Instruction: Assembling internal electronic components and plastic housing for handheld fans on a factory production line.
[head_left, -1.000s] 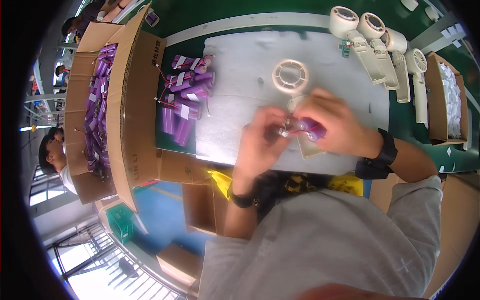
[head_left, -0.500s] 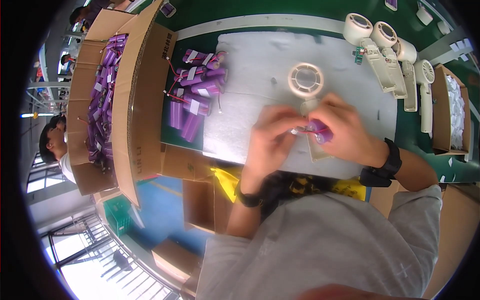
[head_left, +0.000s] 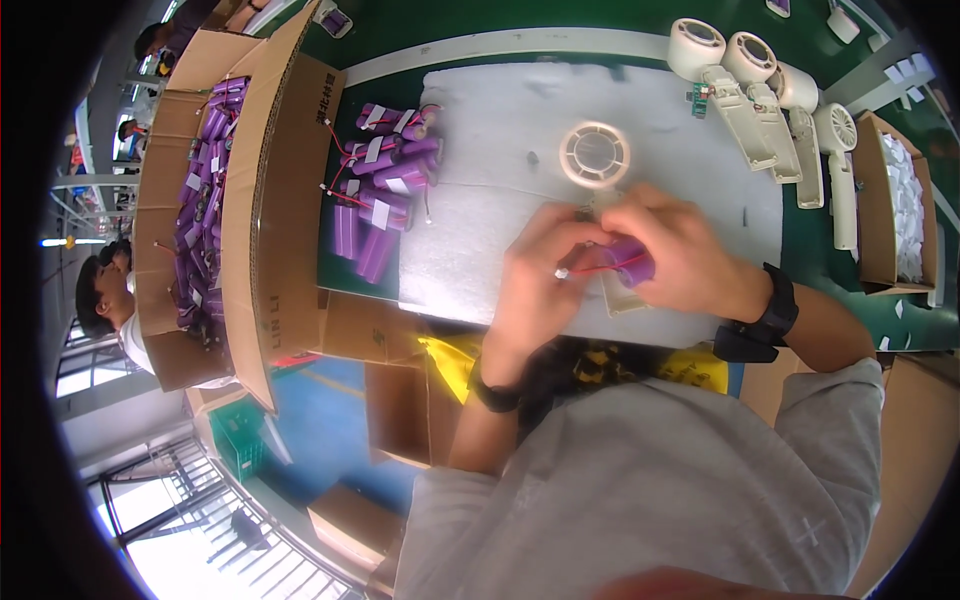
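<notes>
White connector (head_left: 562,273) jutting farther out from purple battery pack (head_left: 634,264), left hand (head_left: 540,262) drawing nearer. Right hand (head_left: 675,245) gripping pack above pale sheet (head_left: 490,150); left fingers curling beside it, hold unclear. Cream fan head (head_left: 595,154) lying beyond; more purple packs (head_left: 388,182) lying at left.

Dark lettering (head_left: 326,98) on side of cardboard box (head_left: 288,190).
</notes>
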